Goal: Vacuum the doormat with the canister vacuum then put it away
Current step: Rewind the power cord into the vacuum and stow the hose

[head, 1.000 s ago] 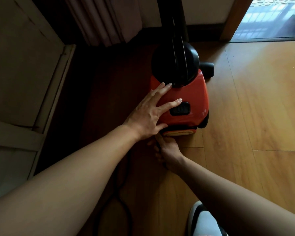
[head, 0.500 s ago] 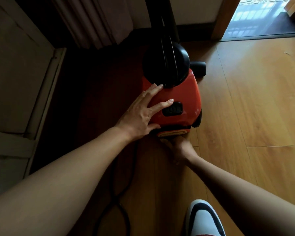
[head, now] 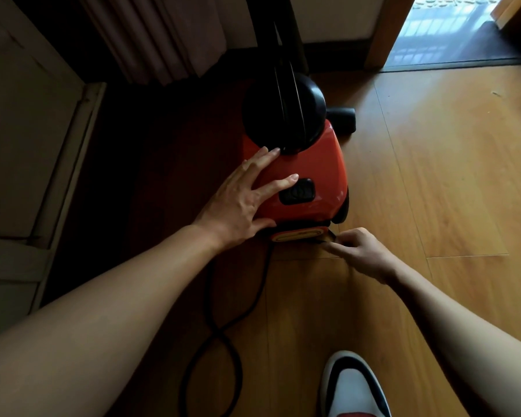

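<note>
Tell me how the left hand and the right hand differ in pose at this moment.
The left hand lies flat with spread fingers; the right hand has curled fingers. The left hand rests on top of the red vacuum; the right hand is lower, at its rear corner, pinching a small dark piece that I cannot identify. Both are bare and work at the vacuum's near end.

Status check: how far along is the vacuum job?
Done: cannot tell; no vacuuming shows here. In hand: left hand flat on the red vacuum, right hand pinching a dark piece at its rear corner. Left: cord lies looped on the floor, vacuum not yet put away.
</note>
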The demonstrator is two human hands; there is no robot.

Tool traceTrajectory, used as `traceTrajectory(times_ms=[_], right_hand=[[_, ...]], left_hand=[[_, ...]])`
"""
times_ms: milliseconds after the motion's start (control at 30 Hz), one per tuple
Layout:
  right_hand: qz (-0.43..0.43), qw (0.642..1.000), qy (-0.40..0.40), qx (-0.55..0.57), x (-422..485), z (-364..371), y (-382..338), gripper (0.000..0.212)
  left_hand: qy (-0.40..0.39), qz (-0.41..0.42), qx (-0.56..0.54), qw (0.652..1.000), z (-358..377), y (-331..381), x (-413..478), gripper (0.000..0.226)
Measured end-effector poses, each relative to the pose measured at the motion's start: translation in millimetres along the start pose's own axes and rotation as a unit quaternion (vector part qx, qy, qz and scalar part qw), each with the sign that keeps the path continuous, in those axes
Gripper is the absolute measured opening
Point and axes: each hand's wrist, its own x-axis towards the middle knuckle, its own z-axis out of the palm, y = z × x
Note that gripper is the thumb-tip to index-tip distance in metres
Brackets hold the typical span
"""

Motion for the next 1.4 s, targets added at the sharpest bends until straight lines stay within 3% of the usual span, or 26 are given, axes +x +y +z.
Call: traceTrajectory(times_ms=[100,267,367,467,567,700,767,967,1033,1167,1267,1333,1400], right_hand=[[0.008,0.997,-0.066,0.029,-2,-7,2,0.043],[-0.067,0.996,-0.014,-0.061,-20,-4,14,0.04],[-0.026,0.993,-0.008,0.114,-32,-2,17,0.037],[0.072,0.952,-0.061,0.291,-42,-5,18,0.026],[0.137,0.919,-0.115,0.351,-48,-15,19,0.017],[0.123,0.917,-0.022,0.38,-52,-28,23,0.024],[0.14,0.88,0.04,0.452,-51,-30,23,0.028],[0.15,0.79,0.091,0.587,-37,-25,-1,0.027],[0.125,0.793,0.085,0.59,-39,-26,-15,0.03],[0.082,0.835,0.066,0.54,-43,-26,-43,0.032],[0.072,0.862,0.103,0.49,-37,-22,-58,0.031],[0.121,0.856,0.152,0.479,-31,-23,-60,0.03],[0.184,0.821,0.182,0.509,-30,-25,-53,0.031]], left_hand=[[0.0,0.001,0.005,1.0,0,0,0,0.088],[0.0,-0.001,0.008,1.0,1,-1,0,0.088],[0.0,-0.004,0.006,1.0,0,-1,0,0.088],[0.004,-0.006,0.005,1.0,0,1,0,0.088],[0.007,-0.005,0.001,1.0,0,2,0,0.088],[0.004,-0.01,0.001,1.0,-1,3,0,0.088],[0.004,-0.01,0.004,1.0,-1,3,0,0.088],[0.004,-0.018,0.013,1.0,-1,5,0,0.088],[0.003,-0.019,0.015,1.0,-2,5,0,0.088],[0.007,-0.016,0.032,0.999,-1,5,0,0.089],[0.008,-0.015,0.045,0.999,-2,6,1,0.091],[0.008,-0.016,0.045,0.999,-3,8,1,0.091],[0.008,-0.015,0.044,0.999,-3,8,1,0.09]])
